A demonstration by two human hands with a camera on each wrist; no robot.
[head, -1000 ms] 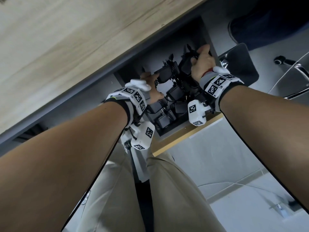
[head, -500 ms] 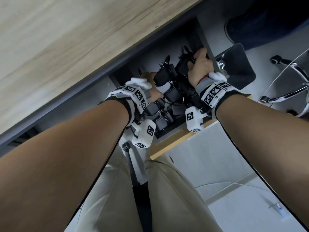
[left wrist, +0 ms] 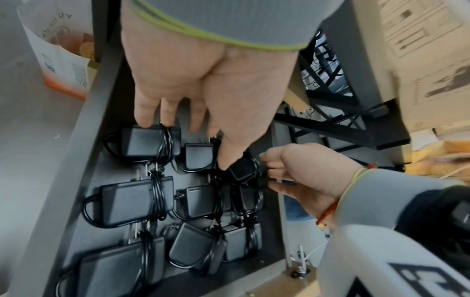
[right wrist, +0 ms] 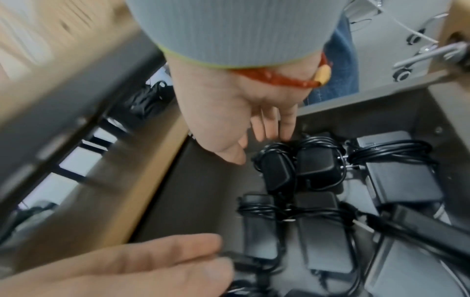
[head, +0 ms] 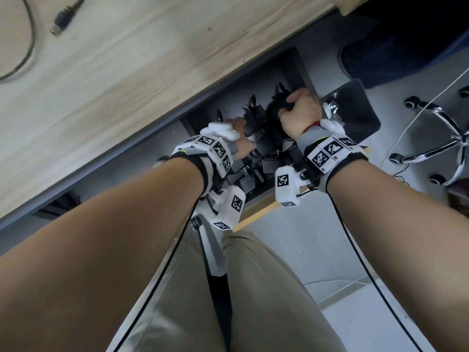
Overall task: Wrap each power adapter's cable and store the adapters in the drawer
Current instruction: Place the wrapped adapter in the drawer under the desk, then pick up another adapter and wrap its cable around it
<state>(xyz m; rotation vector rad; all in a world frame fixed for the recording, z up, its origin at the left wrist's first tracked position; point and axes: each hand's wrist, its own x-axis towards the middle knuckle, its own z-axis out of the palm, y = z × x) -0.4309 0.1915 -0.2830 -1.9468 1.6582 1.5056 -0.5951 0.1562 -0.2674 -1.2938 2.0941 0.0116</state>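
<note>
The grey drawer (head: pixel 256 212) stands open under the desk, and several black power adapters (left wrist: pixel 132 201) with wrapped cables lie in rows inside it. My left hand (head: pixel 238 138) reaches in with straight fingers (left wrist: pixel 145 116). Its fingertips rest on a back-row adapter (left wrist: pixel 147 142), and its thumb presses a small tilted adapter (left wrist: pixel 240 170). My right hand (head: pixel 299 110) is at the back right corner. Its fingertips (right wrist: pixel 286 132) touch that same small adapter (right wrist: pixel 277 170), and the thumb stands just off it.
The wooden desk top (head: pixel 127 72) overhangs the drawer's back and has a loose cable plug (head: pixel 61 20) on it. A black bin (head: pixel 355 110) and a chair base (head: pixel 444 148) stand to the right. A paper bag (left wrist: pixel 58 60) is beside the drawer. My legs (head: pixel 253 288) are below.
Both hands have stayed in the drawer. The right hand has sunk slightly into the back right corner with the small adapter, and its grip has loosened. The head view has tilted up onto the desk top.
</note>
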